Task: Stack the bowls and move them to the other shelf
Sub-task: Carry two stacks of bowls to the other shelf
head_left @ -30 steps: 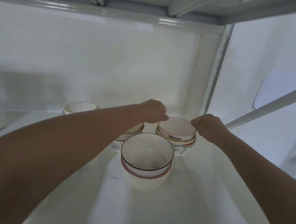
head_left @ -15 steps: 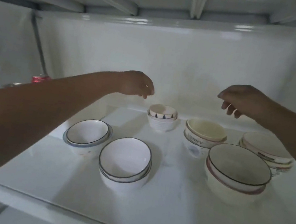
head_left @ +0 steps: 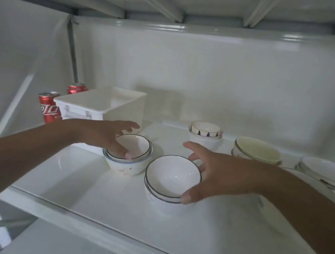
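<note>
2 cans (head_left: 50, 106) left of box (head_left: 102, 106) (bowls (head_left: 173, 177) right)

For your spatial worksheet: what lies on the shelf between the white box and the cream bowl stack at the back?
In the head view, one stack of patterned bowls stands between the white box and cream bowl stack.
</note>
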`<state>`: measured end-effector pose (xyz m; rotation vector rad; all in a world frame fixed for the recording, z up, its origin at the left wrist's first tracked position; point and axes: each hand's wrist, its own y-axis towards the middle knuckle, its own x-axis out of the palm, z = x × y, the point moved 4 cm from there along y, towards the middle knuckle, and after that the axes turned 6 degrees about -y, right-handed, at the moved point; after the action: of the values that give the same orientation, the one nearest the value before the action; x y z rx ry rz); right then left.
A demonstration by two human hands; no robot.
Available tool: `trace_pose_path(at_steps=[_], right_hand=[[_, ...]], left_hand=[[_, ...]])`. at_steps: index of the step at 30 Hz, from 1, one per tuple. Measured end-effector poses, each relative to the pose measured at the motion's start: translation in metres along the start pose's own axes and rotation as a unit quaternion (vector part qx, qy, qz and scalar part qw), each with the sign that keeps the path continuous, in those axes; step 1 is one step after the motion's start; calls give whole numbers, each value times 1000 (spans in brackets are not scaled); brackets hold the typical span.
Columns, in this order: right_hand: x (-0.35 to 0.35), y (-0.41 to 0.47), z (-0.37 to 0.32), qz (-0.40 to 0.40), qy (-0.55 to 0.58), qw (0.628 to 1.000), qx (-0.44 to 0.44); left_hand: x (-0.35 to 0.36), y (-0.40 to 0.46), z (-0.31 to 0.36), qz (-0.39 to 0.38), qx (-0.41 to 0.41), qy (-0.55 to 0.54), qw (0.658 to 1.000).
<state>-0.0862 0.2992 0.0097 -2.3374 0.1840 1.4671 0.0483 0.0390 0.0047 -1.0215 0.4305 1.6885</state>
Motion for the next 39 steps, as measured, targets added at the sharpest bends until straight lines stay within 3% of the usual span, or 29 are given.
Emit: trace_pose_path(at_steps=[5,10,22,32,39], right_hand=[[40,4,4,93,61,994,9],[67,10,7,189,172,966,29],[70,32,46,320,331,885,71],[83,67,70,337,387,858,33],[79,59,54,351,366,862,-4]], left_hand=[[16,4,-13,17,19,45,999],[25,8,-23,65,50,-38,996],[48,11,-33,193,85,-211,955],[58,19,-49,179,102,-317,926],[61,22,-51,189,126,-336,914]])
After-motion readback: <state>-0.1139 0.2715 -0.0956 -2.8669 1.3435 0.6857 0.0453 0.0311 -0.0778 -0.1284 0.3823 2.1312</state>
